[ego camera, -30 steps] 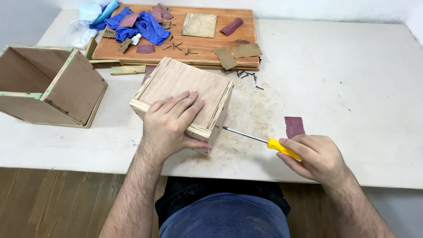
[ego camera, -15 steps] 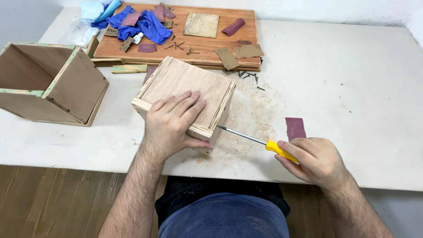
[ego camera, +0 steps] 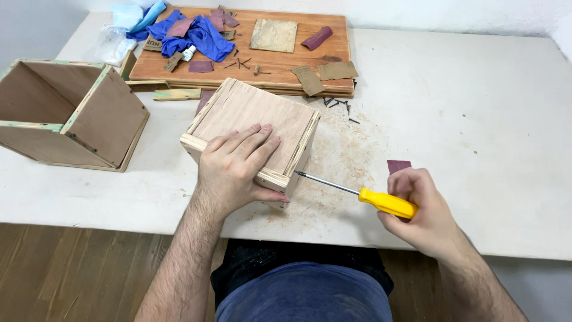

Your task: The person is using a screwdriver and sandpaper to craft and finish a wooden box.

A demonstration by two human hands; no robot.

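Two hands share this job: my left hand (ego camera: pixel 235 164) lies flat on the small plywood box (ego camera: pixel 253 128), fingers together and spread over its top, thumb hooked down the near side. Over the last second the box has barely shifted while the screwdriver's (ego camera: pixel 357 194) steel tip crept in against the side just past my thumb, so the screw seems engaged. My right hand (ego camera: pixel 423 211) is clamped around the yellow handle, wrist low over the white table (ego camera: pixel 476 107), forearm angled inward.

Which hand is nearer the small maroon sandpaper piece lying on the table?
Right. The right hand, gripping the yellow screwdriver, sits just below the sandpaper piece; the left hand rests flat on the wooden box, farther off.
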